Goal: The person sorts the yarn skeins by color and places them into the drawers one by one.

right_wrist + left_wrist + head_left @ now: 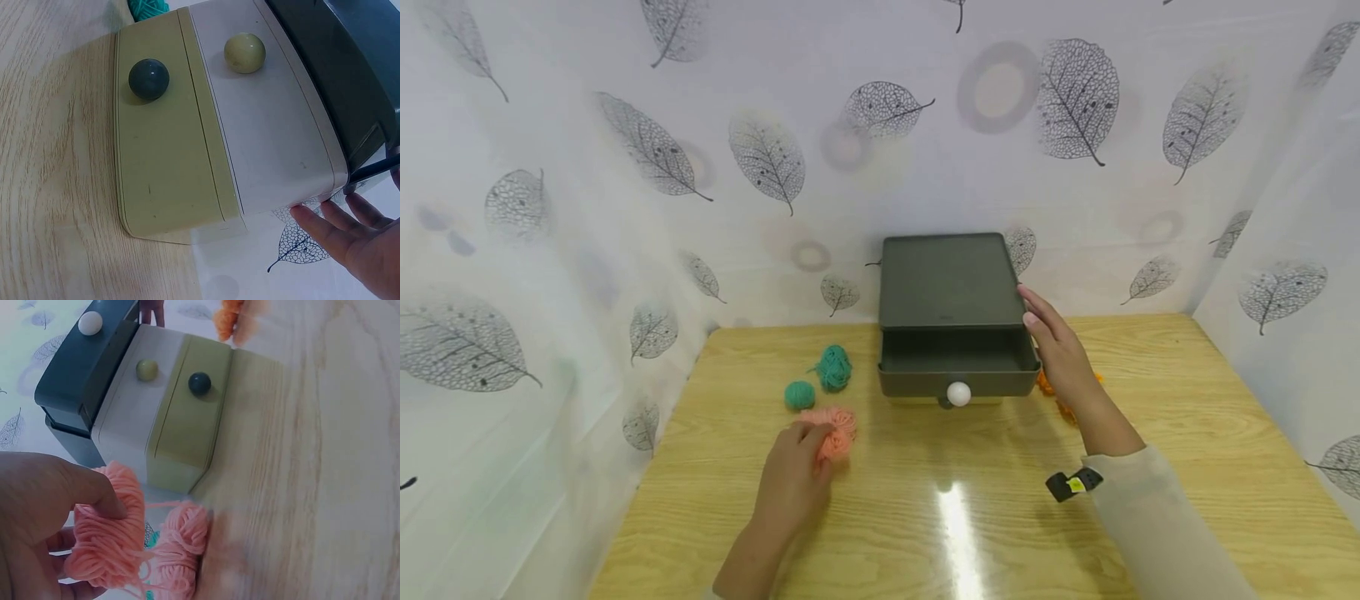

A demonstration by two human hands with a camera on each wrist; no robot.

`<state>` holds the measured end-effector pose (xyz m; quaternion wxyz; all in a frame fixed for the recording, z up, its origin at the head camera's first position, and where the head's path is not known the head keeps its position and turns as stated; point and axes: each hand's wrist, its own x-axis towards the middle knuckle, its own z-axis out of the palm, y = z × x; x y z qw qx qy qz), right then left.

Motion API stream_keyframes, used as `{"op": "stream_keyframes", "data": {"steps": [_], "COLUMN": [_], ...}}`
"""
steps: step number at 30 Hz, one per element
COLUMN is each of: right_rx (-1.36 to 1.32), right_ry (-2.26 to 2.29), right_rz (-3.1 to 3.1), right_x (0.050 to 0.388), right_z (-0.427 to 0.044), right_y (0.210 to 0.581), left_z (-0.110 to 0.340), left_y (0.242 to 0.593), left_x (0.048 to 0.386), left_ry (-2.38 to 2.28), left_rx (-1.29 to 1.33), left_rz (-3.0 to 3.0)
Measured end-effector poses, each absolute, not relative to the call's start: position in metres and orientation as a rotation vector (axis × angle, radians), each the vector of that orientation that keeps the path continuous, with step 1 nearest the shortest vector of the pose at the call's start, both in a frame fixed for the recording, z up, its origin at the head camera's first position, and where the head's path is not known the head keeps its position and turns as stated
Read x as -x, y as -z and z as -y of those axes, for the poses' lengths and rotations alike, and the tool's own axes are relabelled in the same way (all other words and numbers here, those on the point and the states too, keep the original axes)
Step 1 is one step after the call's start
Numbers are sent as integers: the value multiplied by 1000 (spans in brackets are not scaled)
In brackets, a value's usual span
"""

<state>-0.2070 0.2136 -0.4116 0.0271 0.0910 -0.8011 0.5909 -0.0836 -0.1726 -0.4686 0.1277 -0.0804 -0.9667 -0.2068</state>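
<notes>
Left hand point(793, 475) pinches coral-pink, bundled yarn skein point(112, 544) | right hand point(1063, 362), fingers apart, touches grey-topped, boxy cabinet point(951, 279), seemingly for steadiness, near yellow wooden bench point(887, 525)'s back edge!

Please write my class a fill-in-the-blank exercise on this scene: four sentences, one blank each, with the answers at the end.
1. A pink yarn bundle is held in the person's ____ hand.
2. On the cabinet, the open drawer is the ____ one.
3. That drawer's round knob is coloured ____.
4. The head view shows ____ green yarn balls.

Missing words: left; top; white; two.
</notes>
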Motion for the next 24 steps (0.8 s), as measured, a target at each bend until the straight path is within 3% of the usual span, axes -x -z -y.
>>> {"op": "stream_keyframes", "data": {"steps": [24], "right_rx": [-289], "right_ry": [-1819], "right_rz": [2470], "right_x": [207], "right_z": [-215], "right_y": [411], "left_z": [147], "left_y": [437], "left_x": [113], "left_ry": [812], "left_rx": [314], "left_rz": [2356]}}
